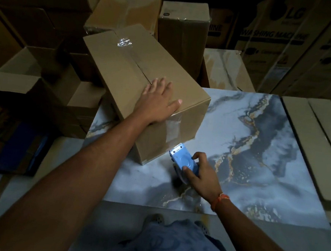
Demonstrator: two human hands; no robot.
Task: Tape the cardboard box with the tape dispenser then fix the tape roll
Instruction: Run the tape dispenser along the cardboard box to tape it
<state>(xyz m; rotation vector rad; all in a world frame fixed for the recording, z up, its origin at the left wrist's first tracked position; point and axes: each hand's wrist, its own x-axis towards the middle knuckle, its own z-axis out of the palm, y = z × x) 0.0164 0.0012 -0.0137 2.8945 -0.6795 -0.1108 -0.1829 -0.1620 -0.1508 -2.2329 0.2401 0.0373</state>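
Brown rectangular cardboard box, lying on marbled blue-grey table top, with far end reaching past table edge toward stacked cartons. Clear tape along top seam, and one strip going down over near end face. Left hand flat on top of box near front corner, fingers spread, palm pressing, not gripping anything. Right hand closed around light blue plastic tape dispenser, thumb on one side, fingers on other. Toothed cutter end of dispenser pointing at lower near face of box, very close to it; contact not clear. Tape roll under dispenser mostly hidden by hand. Orange thread bracelet on right wrist. More brown cartons behind, in dim light.
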